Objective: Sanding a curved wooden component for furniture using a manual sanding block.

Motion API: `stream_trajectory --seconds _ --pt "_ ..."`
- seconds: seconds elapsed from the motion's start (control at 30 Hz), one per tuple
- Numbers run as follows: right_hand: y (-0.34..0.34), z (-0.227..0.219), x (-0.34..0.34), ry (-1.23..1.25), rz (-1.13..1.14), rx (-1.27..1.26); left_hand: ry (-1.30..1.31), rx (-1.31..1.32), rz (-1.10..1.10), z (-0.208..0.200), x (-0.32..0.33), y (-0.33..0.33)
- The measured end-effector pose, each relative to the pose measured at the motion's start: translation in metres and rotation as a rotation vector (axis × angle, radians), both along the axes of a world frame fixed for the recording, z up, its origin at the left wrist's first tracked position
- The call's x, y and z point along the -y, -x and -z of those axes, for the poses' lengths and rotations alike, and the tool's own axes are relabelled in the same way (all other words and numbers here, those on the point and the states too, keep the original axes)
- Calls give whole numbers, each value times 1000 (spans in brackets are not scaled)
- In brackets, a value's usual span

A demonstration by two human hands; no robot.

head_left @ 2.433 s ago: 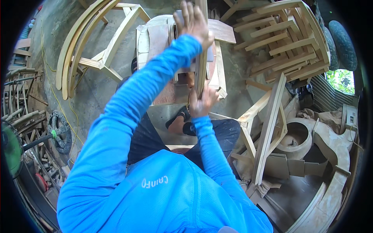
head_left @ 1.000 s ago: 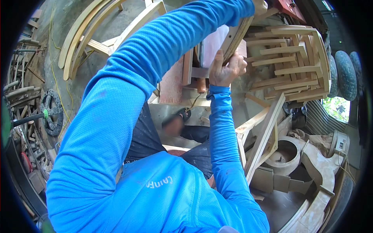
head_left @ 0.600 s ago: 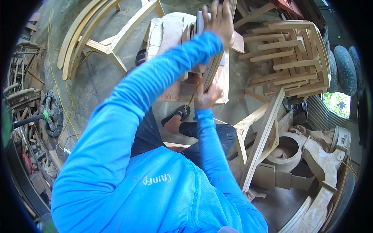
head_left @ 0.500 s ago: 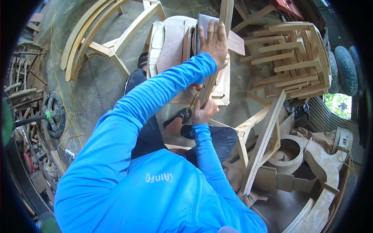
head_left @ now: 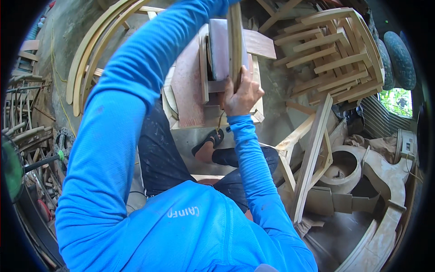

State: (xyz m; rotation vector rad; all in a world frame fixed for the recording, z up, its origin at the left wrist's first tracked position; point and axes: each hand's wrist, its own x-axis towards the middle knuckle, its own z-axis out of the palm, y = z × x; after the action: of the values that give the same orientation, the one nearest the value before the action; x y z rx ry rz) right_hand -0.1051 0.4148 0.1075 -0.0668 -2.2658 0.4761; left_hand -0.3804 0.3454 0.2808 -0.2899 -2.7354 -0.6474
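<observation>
A narrow wooden strip (head_left: 235, 50) stands lengthwise over a pale flat surface (head_left: 219, 47) set in a wooden workstand. My right hand (head_left: 244, 96) is closed round the strip's near end, thumb on one side and fingers on the other. My left arm in its blue sleeve (head_left: 131, 59) reaches far forward, and the hand is beyond the top edge. Beside the pale surface are an upright narrow board (head_left: 203, 68) and a reddish plywood panel (head_left: 188, 95). The underside of the strip is hidden.
Curved wooden frame pieces (head_left: 84, 59) stand at the far left. A stack of slatted wooden parts (head_left: 335, 54) is at the far right. A long plank (head_left: 312, 156) leans near my right knee, beside a dusty machine with a round housing (head_left: 340, 167). Scrap wood lines the left side.
My left hand has slid forward, out of view past the top edge. The strip has moved forward and stands straighter; my right hand has gone forward with its near end.
</observation>
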Motion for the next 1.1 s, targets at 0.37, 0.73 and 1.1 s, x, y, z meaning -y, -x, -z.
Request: stream_trajectory --seconds 0.37,0.73,1.1 --pt "-142 97 -2 -37 11 255 -94 -3 4 88 -20 -76" --pt "-94 59 6 -41 -19 236 -206 74 55 52 -14 -27" --pt "-29 21 -8 -93 0 136 -136 140 113 -16 -14 28"
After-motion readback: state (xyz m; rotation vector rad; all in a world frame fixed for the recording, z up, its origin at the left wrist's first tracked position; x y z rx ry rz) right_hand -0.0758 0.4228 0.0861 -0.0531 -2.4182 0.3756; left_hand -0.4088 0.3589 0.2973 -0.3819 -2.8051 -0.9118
